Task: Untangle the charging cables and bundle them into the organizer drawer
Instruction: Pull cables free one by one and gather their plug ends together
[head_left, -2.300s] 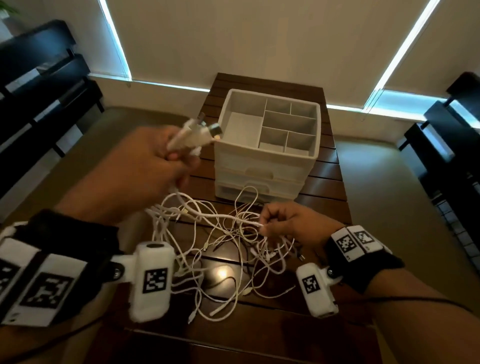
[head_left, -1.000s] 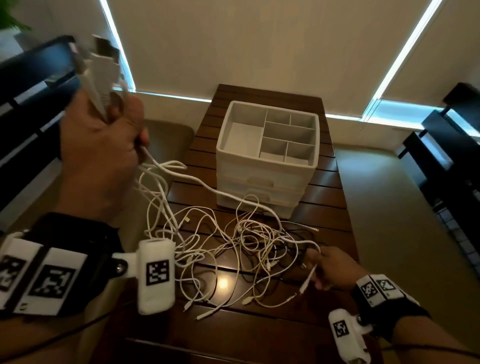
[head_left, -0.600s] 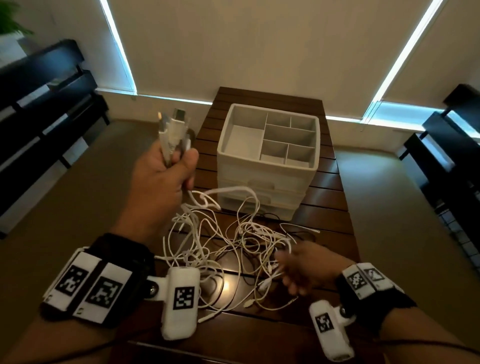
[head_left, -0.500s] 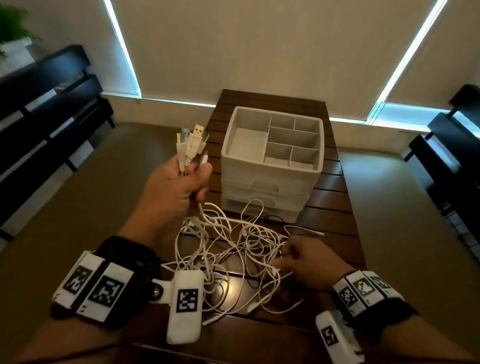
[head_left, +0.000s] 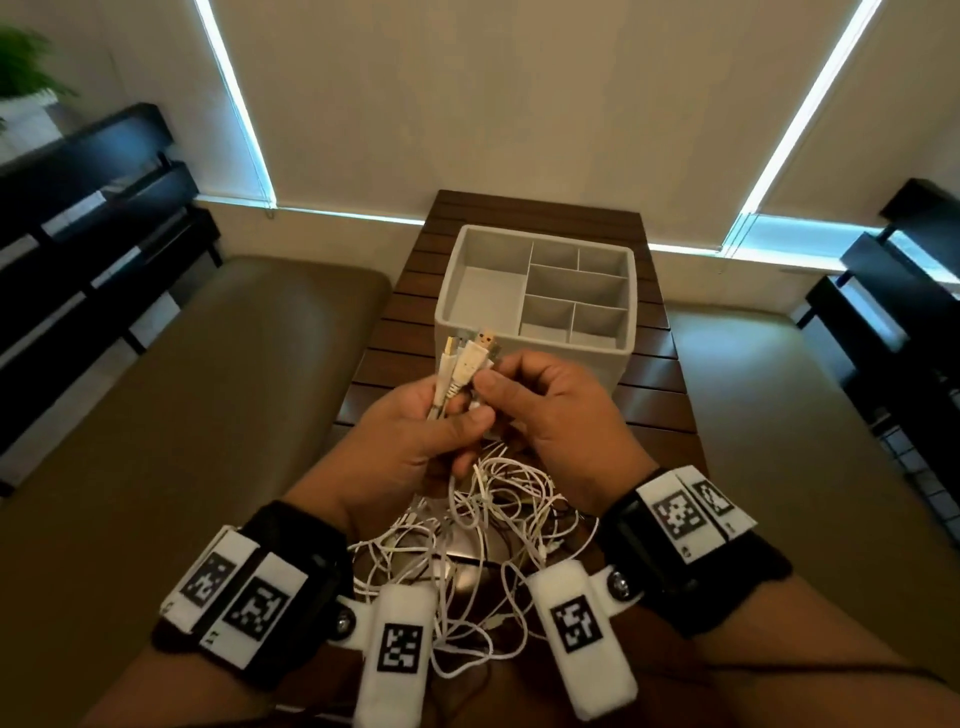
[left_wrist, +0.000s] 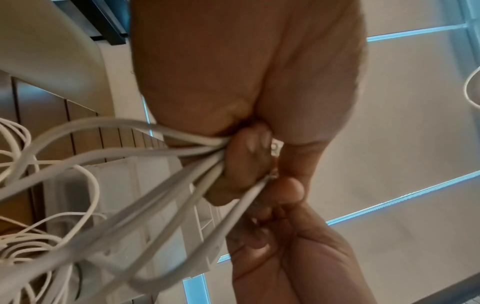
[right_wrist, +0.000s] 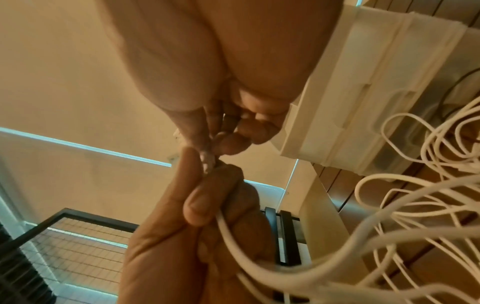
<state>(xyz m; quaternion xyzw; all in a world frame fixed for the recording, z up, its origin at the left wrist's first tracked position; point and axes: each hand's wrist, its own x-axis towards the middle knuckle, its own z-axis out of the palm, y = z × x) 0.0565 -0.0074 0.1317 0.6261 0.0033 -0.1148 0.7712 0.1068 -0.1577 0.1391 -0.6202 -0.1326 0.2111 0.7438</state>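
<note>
Glossy wood table (head_left: 657, 384), plastic organizer (head_left: 626, 340)

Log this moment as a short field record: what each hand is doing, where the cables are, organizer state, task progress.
left hand: grips a bunch of USB plug ends, plugs pointing up
right hand: pinches at the same bunch, beside the left grip
cable tangle: white, hangs from the hands onto the wooden table
organizer: white, top compartments hold no cables; drawer interiors not visible
progress: cables not yet separated or stored
</note>
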